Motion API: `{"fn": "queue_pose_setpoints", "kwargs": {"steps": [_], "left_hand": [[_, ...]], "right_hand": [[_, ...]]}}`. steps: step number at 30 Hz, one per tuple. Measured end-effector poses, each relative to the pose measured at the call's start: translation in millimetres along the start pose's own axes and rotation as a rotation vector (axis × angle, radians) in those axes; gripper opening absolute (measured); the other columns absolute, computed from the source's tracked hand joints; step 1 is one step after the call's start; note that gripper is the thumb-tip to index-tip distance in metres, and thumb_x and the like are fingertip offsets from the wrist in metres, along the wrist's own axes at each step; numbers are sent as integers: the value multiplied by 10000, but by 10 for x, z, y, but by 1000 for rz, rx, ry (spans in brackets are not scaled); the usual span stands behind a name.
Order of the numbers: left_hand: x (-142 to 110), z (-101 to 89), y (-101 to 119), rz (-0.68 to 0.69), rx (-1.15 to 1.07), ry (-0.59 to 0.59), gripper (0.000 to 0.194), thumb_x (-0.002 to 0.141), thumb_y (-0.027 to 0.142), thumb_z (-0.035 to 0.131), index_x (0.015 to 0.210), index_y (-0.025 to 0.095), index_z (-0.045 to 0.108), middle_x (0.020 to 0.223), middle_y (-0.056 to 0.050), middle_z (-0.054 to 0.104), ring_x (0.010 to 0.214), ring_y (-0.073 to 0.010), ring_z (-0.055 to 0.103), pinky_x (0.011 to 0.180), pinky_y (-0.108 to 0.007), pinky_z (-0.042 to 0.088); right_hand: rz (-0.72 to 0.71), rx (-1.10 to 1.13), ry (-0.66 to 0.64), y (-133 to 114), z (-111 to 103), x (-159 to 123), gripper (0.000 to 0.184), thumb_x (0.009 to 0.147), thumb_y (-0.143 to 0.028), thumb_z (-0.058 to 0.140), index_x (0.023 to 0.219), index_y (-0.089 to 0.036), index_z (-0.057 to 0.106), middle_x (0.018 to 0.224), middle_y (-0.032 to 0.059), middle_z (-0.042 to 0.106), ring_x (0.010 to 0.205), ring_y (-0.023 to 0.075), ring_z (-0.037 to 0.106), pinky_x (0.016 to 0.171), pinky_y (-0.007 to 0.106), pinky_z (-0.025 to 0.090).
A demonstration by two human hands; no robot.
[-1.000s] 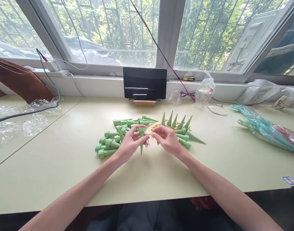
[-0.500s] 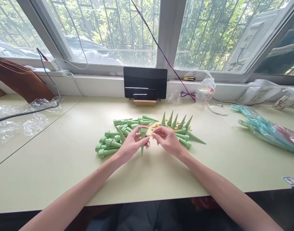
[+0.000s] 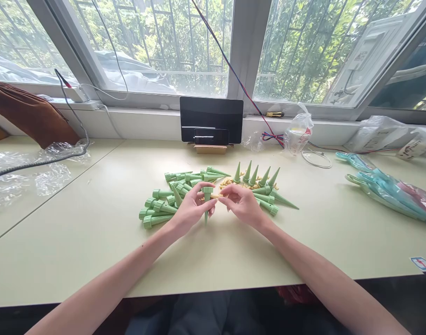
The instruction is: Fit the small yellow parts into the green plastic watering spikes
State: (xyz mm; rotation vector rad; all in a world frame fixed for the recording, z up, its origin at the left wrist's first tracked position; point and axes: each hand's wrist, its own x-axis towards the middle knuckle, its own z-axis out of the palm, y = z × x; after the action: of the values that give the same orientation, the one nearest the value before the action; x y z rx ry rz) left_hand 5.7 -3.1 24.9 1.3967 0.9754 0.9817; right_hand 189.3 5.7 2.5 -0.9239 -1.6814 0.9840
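The left hand grips a green spike, point down; the right hand pinches a yellow piece (I'd hold it straight) at its side.

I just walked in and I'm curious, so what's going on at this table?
A person's left hand holds a green spike tip down. The right hand pinches a small yellow piece at the spike's side; whether it's seated isn't clear. More green spikes lie heaped to the left, and to the right five stand tip-up by loose yellow pieces.
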Motion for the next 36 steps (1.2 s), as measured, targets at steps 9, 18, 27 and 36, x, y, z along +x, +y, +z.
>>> {"fn": "queue_pose_setpoints", "kwargs": {"steps": [9, 18, 27, 36], "left_hand": [[1, -3, -53, -13, -31, -35, 393, 833, 340, 699, 1152, 243, 488, 666, 53, 544, 582, -105, 532, 624, -258, 461], [-8, 2, -66, -33, -69, -40, 382, 835, 310, 684, 1159, 268, 487, 732, 52, 504, 608, -94, 502, 655, -266, 439], [-14, 2, -67, -77, -131, -84, 404, 838, 318, 683, 1172, 288, 456, 755, 63, 472, 614, -84, 483, 647, -255, 413], [-28, 47, -7, -67, -124, -96, 417, 833, 374, 681, 1135, 256, 419, 693, 68, 499, 585, -91, 448, 602, -242, 381]], "right_hand": [[-31, -98, 4, -13, -2, 3, 205, 855, -400, 665, 871, -199, 627, 736, 21, 645, 564, 140, 566, 538, 282, 480], [-37, -106, -7, -23, 5, -9, 173, 867, -373, 652, 852, -202, 634, 736, 19, 649, 553, 136, 562, 537, 282, 482], [-44, -119, -19, -15, -2, -1, 188, 873, -390, 647, 863, -203, 639, 762, 23, 659, 564, 135, 561, 549, 281, 483], [-59, -117, -33, -50, -2, -3, 236, 885, -437, 626, 874, -202, 653, 766, 25, 666, 564, 133, 558, 556, 281, 481]]}}
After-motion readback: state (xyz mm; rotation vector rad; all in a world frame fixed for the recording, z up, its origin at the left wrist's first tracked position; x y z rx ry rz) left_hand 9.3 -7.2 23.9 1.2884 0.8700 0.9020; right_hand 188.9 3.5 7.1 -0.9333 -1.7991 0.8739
